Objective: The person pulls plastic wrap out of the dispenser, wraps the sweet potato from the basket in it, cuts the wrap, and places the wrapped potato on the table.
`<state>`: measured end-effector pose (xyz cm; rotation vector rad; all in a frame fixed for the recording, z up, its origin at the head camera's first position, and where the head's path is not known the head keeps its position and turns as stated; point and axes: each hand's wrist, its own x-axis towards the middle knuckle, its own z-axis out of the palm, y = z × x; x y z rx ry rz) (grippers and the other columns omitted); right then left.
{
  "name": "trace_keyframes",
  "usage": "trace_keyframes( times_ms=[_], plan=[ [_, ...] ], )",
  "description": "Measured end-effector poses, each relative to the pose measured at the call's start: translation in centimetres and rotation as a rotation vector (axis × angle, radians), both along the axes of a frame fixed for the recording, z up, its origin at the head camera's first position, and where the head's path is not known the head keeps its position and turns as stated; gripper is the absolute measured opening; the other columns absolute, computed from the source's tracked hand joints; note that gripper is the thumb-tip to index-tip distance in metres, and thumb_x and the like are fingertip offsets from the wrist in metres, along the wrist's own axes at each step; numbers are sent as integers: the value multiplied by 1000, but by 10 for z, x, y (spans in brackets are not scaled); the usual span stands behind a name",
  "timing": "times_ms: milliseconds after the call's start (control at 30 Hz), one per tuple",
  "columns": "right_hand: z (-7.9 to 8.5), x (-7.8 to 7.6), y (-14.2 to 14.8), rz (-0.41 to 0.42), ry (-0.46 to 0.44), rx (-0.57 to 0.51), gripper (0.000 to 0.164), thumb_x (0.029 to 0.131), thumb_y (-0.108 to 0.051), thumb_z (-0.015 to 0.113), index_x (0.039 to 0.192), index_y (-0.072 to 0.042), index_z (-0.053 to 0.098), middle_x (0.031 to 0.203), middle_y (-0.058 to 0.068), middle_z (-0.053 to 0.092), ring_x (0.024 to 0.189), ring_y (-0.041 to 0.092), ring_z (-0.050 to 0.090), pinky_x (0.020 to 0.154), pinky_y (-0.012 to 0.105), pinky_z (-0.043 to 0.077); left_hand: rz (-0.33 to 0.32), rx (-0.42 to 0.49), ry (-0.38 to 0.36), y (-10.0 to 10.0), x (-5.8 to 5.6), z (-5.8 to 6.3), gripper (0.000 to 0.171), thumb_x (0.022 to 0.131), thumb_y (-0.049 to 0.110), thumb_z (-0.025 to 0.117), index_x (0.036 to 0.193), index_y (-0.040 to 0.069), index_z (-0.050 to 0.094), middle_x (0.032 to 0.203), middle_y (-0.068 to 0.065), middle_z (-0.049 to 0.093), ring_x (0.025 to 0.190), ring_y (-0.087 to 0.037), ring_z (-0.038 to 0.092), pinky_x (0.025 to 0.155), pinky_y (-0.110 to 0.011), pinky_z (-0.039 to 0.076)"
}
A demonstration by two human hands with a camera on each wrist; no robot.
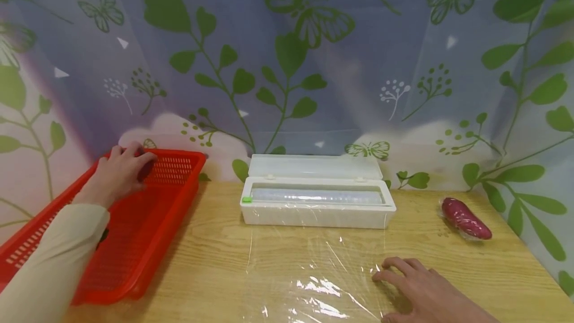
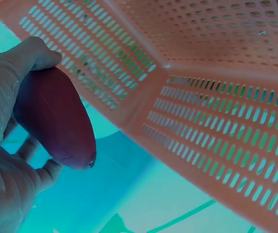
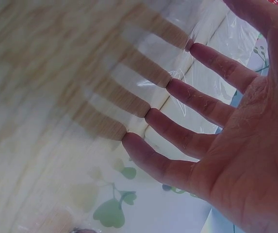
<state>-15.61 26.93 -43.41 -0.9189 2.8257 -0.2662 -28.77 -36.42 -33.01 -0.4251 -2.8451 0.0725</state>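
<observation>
My left hand (image 1: 120, 171) is over the far end of the red basket (image 1: 134, 283). It grips a dark red sweet potato (image 2: 56, 116), thumb on one side and fingers on the other; the tapered end sticks out of the grasp. In the head view the hand covers most of it. My right hand (image 1: 419, 290) has its fingers spread, fingertips (image 3: 134, 145) touching the table at the right edge of a sheet of clear plastic wrap (image 1: 314, 263). That sheet runs toward me from a white wrap dispenser (image 1: 314, 216), whose lid stands raised.
A second sweet potato (image 1: 466, 219), wrapped in clear film, lies at the right of the wooden table (image 1: 206, 243). A green slider (image 1: 246, 200) sits at the dispenser's left end. Behind the table hangs a leaf-and-butterfly patterned cloth (image 1: 287, 64).
</observation>
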Motion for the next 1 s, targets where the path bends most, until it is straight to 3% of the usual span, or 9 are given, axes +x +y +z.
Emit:
trace_keyframes(
  times_ms=[333, 667, 1000],
  plan=[
    [0, -2, 1, -10, -3, -5, 70, 83, -73, 67, 135, -27, 59, 134, 8, 56, 112, 38, 58, 71, 55, 55, -114, -8, 164, 12, 9, 9, 64, 70, 8, 87, 128, 12, 61, 126, -21, 50, 104, -52, 50, 71, -69, 49],
    [0, -2, 0, -10, -26, -14, 69, 83, -70, 69, 134, -25, 60, 133, 10, 56, 111, 39, 57, 69, 57, 54, -157, -21, 222, 43, 24, 25, 65, 71, 5, 86, 129, 12, 57, 129, -21, 57, 110, -51, 53, 77, -69, 51],
    [0, -2, 1, -14, -32, -17, 69, 83, -69, 70, 135, -25, 60, 133, 9, 56, 112, 39, 57, 70, 58, 54, -291, 9, 346, 68, 39, 31, 64, 69, -3, 85, 126, 11, 60, 129, -16, 59, 115, -44, 55, 80, -64, 48]
  ],
)
